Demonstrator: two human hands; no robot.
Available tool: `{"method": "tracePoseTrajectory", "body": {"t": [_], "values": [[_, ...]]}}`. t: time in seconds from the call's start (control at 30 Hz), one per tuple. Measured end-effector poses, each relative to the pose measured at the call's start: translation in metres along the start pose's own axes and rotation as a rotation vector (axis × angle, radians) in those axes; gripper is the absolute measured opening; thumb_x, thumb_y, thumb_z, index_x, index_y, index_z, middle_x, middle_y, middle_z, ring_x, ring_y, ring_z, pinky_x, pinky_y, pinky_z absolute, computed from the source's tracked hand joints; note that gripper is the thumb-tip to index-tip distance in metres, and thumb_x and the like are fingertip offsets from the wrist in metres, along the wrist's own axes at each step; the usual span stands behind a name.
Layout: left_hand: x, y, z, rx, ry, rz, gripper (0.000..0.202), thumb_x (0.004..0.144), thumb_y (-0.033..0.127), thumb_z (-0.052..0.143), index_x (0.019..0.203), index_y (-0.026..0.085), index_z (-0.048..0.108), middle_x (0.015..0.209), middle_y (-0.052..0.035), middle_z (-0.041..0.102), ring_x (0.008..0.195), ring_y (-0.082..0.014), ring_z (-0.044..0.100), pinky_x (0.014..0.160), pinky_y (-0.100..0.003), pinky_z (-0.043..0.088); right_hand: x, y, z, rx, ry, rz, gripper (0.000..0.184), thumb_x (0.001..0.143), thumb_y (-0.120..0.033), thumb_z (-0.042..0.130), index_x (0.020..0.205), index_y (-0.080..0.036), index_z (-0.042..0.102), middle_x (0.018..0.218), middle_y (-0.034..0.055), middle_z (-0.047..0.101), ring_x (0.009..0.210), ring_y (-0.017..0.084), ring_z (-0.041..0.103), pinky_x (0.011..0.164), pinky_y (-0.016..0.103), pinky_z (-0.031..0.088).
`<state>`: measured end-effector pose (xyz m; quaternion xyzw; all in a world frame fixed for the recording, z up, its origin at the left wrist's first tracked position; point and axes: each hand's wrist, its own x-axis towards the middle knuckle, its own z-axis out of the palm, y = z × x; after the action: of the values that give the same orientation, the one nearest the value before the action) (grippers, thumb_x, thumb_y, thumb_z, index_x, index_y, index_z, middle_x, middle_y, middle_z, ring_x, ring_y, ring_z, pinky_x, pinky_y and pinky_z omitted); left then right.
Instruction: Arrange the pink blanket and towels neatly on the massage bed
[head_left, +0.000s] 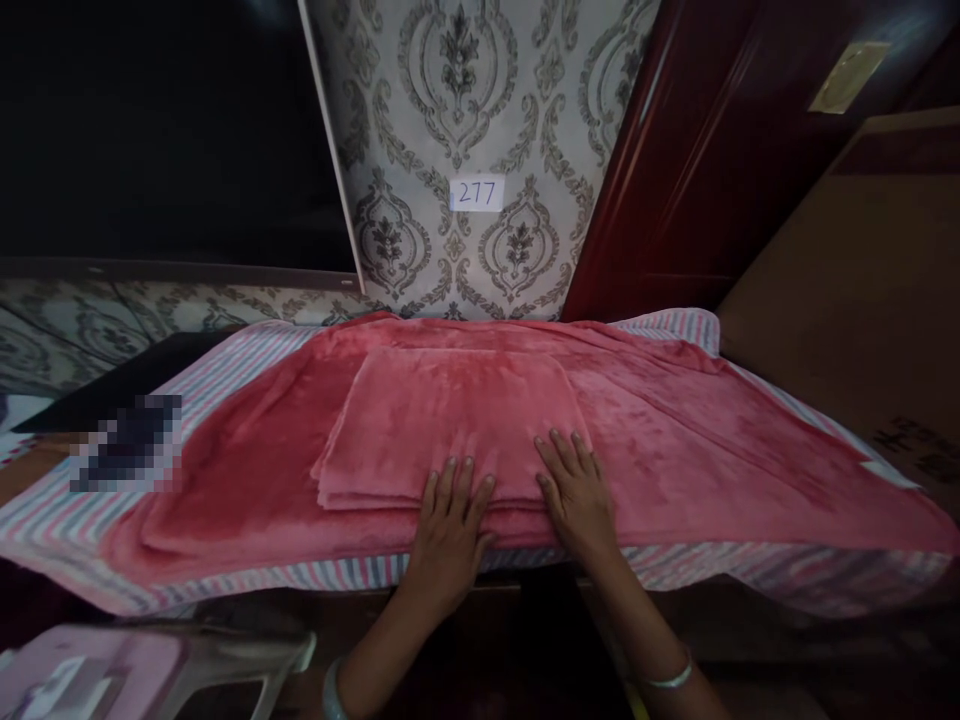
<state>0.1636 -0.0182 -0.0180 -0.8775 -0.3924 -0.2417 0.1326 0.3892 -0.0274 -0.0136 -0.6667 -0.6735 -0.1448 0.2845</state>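
Note:
A pink plush cloth (465, 415), folded into a flat rectangle of several layers, lies on a larger pink plush blanket (675, 450) spread over the surface. My left hand (454, 530) rests on the front edge of the folded cloth, fingers stretched forward and lying flat. At the front right corner, my right hand (577, 490) also lies flat on it, its fingers apart. Neither hand grips anything. The layered edge of the cloth shows to the left of my left hand.
A striped sheet (330, 575) shows under the blanket. A television screen (165, 140) stands at the back left, a cardboard box (847, 290) at the right. A dark red door (690, 150) rises behind. A plastic stool (232, 660) is at the lower left.

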Motion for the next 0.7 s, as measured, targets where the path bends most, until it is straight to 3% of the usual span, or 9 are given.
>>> {"method": "tracePoseTrajectory", "body": {"t": [0.2,0.27,0.37,0.47,0.53,0.6,0.7], "values": [[-0.017,0.000,-0.014,-0.077,0.050,0.053,0.062,0.091,0.026,0.059,0.149,0.017,0.042,0.159,-0.0145,0.036,0.150,-0.0329,0.025,0.117,-0.055,0.032,-0.025,0.008,-0.006,0.079,0.054,0.010,0.043,0.104,-0.035,0.033,0.138,-0.026,0.058,0.148,0.0076,0.052,0.144,0.029,0.036,0.112,0.057,0.031],[-0.015,-0.010,-0.026,-0.144,0.088,0.093,0.050,0.094,0.022,0.052,0.143,0.017,0.049,0.152,-0.0131,0.047,0.146,-0.0272,0.035,0.118,-0.050,0.034,-0.022,0.007,-0.013,0.122,0.087,0.021,0.043,0.104,-0.035,0.032,0.135,-0.026,0.061,0.141,0.0080,0.059,0.140,0.029,0.042,0.113,0.059,0.029],[0.008,-0.041,-0.051,-0.177,0.150,0.081,0.043,0.097,0.021,0.042,0.138,0.019,0.054,0.138,-0.0101,0.062,0.136,-0.0211,0.049,0.118,-0.045,0.035,0.007,-0.006,-0.025,0.154,0.073,0.009,0.045,0.104,-0.034,0.031,0.138,-0.025,0.058,0.140,0.0091,0.060,0.139,0.028,0.043,0.115,0.058,0.026],[0.043,-0.078,-0.072,-0.074,0.050,-0.068,0.049,0.098,0.031,0.040,0.144,0.017,0.050,0.148,-0.0140,0.052,0.143,-0.0283,0.040,0.119,-0.054,0.030,0.049,-0.033,-0.031,0.125,-0.069,-0.030,0.048,0.102,-0.037,0.036,0.147,-0.025,0.049,0.152,0.0098,0.048,0.145,0.031,0.033,0.115,0.059,0.026],[0.060,-0.097,-0.076,0.015,-0.042,-0.170,0.057,0.097,0.041,0.042,0.148,0.015,0.045,0.156,-0.0174,0.041,0.147,-0.0334,0.032,0.120,-0.060,0.022,0.071,-0.053,-0.029,0.093,-0.178,-0.059,0.051,0.102,-0.041,0.040,0.151,-0.028,0.043,0.160,0.0090,0.035,0.149,0.033,0.024,0.114,0.061,0.025],[0.064,-0.107,-0.070,0.068,-0.149,-0.244,0.063,0.095,0.050,0.047,0.149,0.017,0.044,0.159,-0.0173,0.036,0.149,-0.0377,0.026,0.118,-0.066,0.018,0.080,-0.068,-0.022,0.059,-0.286,-0.094,0.054,0.101,-0.046,0.043,0.153,-0.031,0.040,0.163,0.0071,0.028,0.151,0.035,0.018,0.114,0.062,0.024],[0.053,-0.109,-0.053,0.084,-0.255,-0.335,0.067,0.091,0.057,0.050,0.149,0.023,0.046,0.160,-0.0142,0.034,0.149,-0.0432,0.022,0.114,-0.071,0.020,0.073,-0.077,-0.006,0.016,-0.381,-0.120,0.055,0.100,-0.050,0.045,0.152,-0.035,0.040,0.163,0.0049,0.030,0.150,0.036,0.018,0.114,0.065,0.021]]}}
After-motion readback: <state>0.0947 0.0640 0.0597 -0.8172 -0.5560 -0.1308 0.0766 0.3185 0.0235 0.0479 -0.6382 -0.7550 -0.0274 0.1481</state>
